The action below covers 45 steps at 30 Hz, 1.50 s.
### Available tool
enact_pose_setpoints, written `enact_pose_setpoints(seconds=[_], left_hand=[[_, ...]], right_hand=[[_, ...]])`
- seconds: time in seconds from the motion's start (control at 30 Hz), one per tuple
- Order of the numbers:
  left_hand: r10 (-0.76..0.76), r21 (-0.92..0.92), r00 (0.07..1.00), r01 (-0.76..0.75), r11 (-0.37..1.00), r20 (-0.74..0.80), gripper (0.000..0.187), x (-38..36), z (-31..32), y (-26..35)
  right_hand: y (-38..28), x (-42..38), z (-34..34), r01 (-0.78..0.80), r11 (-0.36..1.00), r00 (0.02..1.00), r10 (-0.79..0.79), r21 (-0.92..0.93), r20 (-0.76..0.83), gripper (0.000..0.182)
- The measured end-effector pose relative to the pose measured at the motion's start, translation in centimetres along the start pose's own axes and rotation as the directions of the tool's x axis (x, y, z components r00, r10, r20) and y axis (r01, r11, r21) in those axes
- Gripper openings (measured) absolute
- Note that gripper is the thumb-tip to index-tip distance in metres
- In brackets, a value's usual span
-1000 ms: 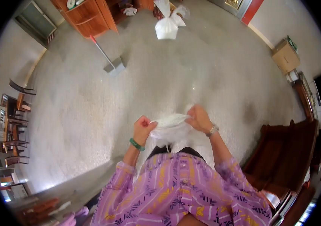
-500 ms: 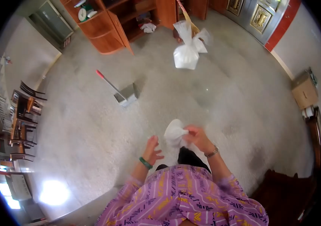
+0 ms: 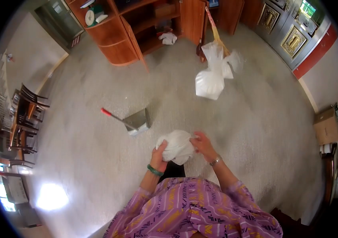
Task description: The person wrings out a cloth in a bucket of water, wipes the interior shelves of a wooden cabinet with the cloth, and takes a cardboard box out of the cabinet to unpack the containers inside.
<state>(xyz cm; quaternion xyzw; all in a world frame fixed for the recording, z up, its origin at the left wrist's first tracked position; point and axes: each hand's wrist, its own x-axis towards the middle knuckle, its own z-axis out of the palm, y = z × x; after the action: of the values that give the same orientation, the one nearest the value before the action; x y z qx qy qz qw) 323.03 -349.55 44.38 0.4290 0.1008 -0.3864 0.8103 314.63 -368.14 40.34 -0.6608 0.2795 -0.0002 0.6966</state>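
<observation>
A rounded, full-looking white plastic bag is held in front of my body, above the floor. My left hand, with a green bangle at the wrist, grips the bag's left side, thumb on top. At its right edge, the bent fingers of my right hand pinch the bag's gathered end. Just beyond the bag, a metal dustpan with a red-tipped handle rests on the floor. Farther off, two knotted clear bags of white contents stand together, the nearer bag being larger.
Behind the bags leans a broom. An open wooden cabinet stands at the back, a white cloth on its bottom shelf. Chairs and a table line the left. A cardboard box sits by the right wall.
My left hand has closed on the white bag, which has turned and moved slightly left. Earlier only my right hand held it. The dustpan and standing bags appear lower as the view shifts.
</observation>
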Motion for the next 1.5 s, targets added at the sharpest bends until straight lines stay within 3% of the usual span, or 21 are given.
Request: enact_pose_setpoints(seconds=[0.07, 0.17, 0.23, 0.37, 0.43, 0.53, 0.6, 0.67, 0.77, 0.8, 0.83, 0.87, 0.93, 1.07, 1.13, 1.23, 1.3, 1.33, 1.37, 1.43, 1.5], left_hand=[[-0.164, -0.063, 0.98, 0.172, 0.983, 0.113, 0.044, 3.8, 1.1, 2.5], [-0.288, -0.069, 0.912, 0.32, 0.945, 0.293, 0.043, 8.9, 4.1, 6.4], [-0.353, -0.029, 0.889, 0.377, 0.926, 0.292, 0.041, 12.3, 5.0, 8.3], [-0.329, 0.388, 0.942, 0.33, 0.861, -0.072, 0.062, 18.5, 5.4, 11.2], [-0.077, 0.462, 0.977, 0.162, 0.872, -0.197, 0.072, 21.8, 4.6, 12.5], [-0.058, 0.345, 0.985, 0.113, 0.932, -0.165, 0.063, 26.8, 4.8, 13.5], [-0.024, 0.273, 0.994, 0.053, 0.961, -0.108, 0.059, 29.4, 6.4, 14.0], [-0.207, -0.064, 0.964, 0.22, 0.973, 0.169, 0.043, 31.3, 9.6, 15.0], [-0.048, 0.078, 0.994, 0.056, 0.995, -0.095, 0.032, 35.9, 11.0, 16.9], [-0.015, 0.077, 0.982, 0.031, 0.997, -0.191, 0.028, 37.5, 10.6, 17.9], [-0.024, 0.069, 0.979, 0.039, 0.997, -0.203, 0.028, 38.9, 10.7, 19.0], [0.09, 0.058, 0.969, -0.079, 0.995, -0.229, 0.027, 40.1, 10.8, 20.0], [0.25, 0.096, 0.909, -0.231, 0.968, -0.335, 0.025, 42.7, 10.7, 21.9], [0.168, 0.234, 0.95, -0.107, 0.966, -0.262, 0.026, 47.2, 12.5, 24.7], [0.111, 0.276, 0.981, -0.063, 0.959, -0.162, 0.026, 50.3, 12.8, 24.2], [0.041, 0.267, 0.997, -0.022, 0.964, -0.065, 0.026, 55.0, 14.4, 26.8], [-0.089, 0.508, 0.985, 0.152, 0.848, -0.146, 0.032, 58.1, 13.7, 29.4], [0.129, 0.578, 0.989, -0.066, 0.813, -0.069, 0.041, 59.5, 14.4, 30.0], [0.121, 0.58, 0.991, -0.067, 0.812, -0.056, 0.041, 60.7, 14.6, 31.0], [0.066, 0.457, 0.942, 0.098, 0.884, -0.33, 0.047, 62.6, 14.8, 33.9], [-0.103, 0.323, 0.932, 0.222, 0.92, -0.348, 0.048, 65.2, 14.2, 34.8]], right_hand=[[-0.3, 2.7, 0.1, -0.323, 0.762, 0.945, 0.285, 0.561, 0.158, 0.039], [-4.2, 7.1, 0.5, -0.35, 0.56, 0.927, 0.092, 0.751, 0.363, 0.044], [-8.8, 8.8, -0.1, -0.038, 0.882, 0.99, -0.031, 0.469, 0.139, 0.04], [-11.8, 15.8, -2.5, -0.122, 0.732, 0.992, 0.069, 0.67, 0.105, 0.02], [-13.9, 18.8, -3.6, -0.085, 0.783, 0.993, 0.019, 0.616, 0.113, 0.02], [-18.2, 23.4, -3.1, -0.074, 0.892, 0.992, 0.02, 0.446, 0.125, 0.023], [-16.5, 28.9, -3.1, -0.25, 0.831, 0.961, 0.148, 0.498, 0.234, 0.024], [-16.0, 34.0, -2.5, -0.222, 0.835, 0.957, 0.087, 0.503, 0.278, 0.025], [-16.7, 40.6, -2.2, -0.113, 0.9, 0.976, 0.022, 0.421, 0.216, 0.029], [-16.8, 42.3, -2.8, 0.12, 0.991, 0.989, -0.125, 0.062, 0.077, 0.033], [-17.0, 43.9, -3.4, 0.298, 0.894, 0.95, -0.312, -0.334, 0.012, 0.038], [-18.4, 44.6, -4.1, 0.289, 0.896, 0.954, -0.3, -0.337, 0.022, 0.038], [-21.0, 45.9, -5.0, -0.161, 0.948, 0.981, 0.124, 0.273, 0.149, 0.049], [-21.4, 51.0, -4.3, -0.211, 0.936, 0.974, 0.177, 0.28, 0.143, 0.053], [-19.6, 54.0, -2.3, -0.068, 0.879, 0.982, -0.024, 0.473, 0.186, 0.045], [-22.1, 57.7, -1.1, -0.144, 0.922, 0.974, 0.068, 0.36, 0.215, 0.037], [-23.8, 60.2, -1.8, 0.264, 0.964, 0.964, -0.264, 0.035, -0.001, 0.032], [-25.1, 62.3, -2.5, 0.027, 0.964, 0.999, -0.038, 0.265, 0.035, 0.032], [-26.2, 63.6, -2.9, -0.219, 0.854, 0.976, 0.181, 0.472, 0.125, 0.032], [-28.4, 65.6, -3.6, -0.175, 0.833, 0.985, 0.143, 0.524, 0.102, 0.031], [-29.5, 67.4, -3.4, -0.143, 0.808, 0.99, 0.112, 0.572, 0.089, 0.031]])
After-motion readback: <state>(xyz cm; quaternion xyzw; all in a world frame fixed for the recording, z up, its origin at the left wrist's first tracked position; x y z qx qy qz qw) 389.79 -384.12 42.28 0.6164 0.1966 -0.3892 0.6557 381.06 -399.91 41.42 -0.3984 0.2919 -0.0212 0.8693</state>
